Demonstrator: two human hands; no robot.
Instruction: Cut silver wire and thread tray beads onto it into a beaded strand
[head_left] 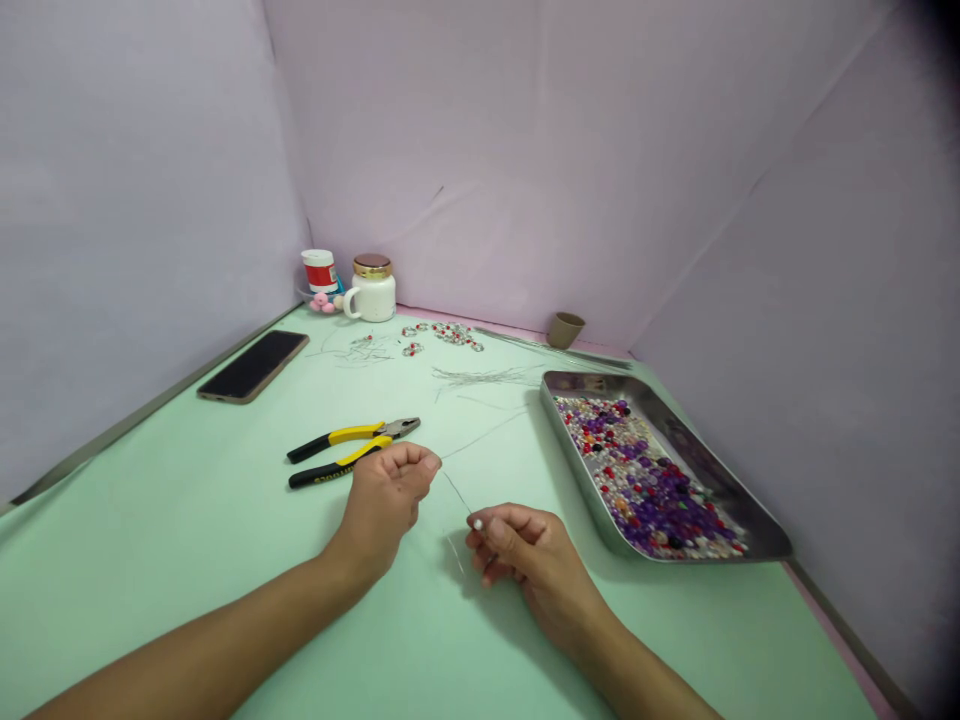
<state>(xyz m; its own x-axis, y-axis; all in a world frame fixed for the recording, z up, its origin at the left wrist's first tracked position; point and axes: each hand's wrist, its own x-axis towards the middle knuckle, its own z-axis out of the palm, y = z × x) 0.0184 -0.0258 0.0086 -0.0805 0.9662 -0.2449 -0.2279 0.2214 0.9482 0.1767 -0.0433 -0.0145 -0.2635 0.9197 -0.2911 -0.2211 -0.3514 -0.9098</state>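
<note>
Above the middle of the green table, my left hand is closed in a pinch on a thin wire. The wire slants down to my right hand, whose thumb and fingers pinch a small white bead at its lower end. Whether the wire passes through the bead cannot be made out. Just behind my left hand lie pliers with yellow and black handles. To the right of my right hand stands a metal tray of mixed purple, red, white and black beads.
Loose wires and several beaded rings lie farther back. A phone rests at the left. Near the back wall stand a white mug, a red-and-white tub and a small brown cup.
</note>
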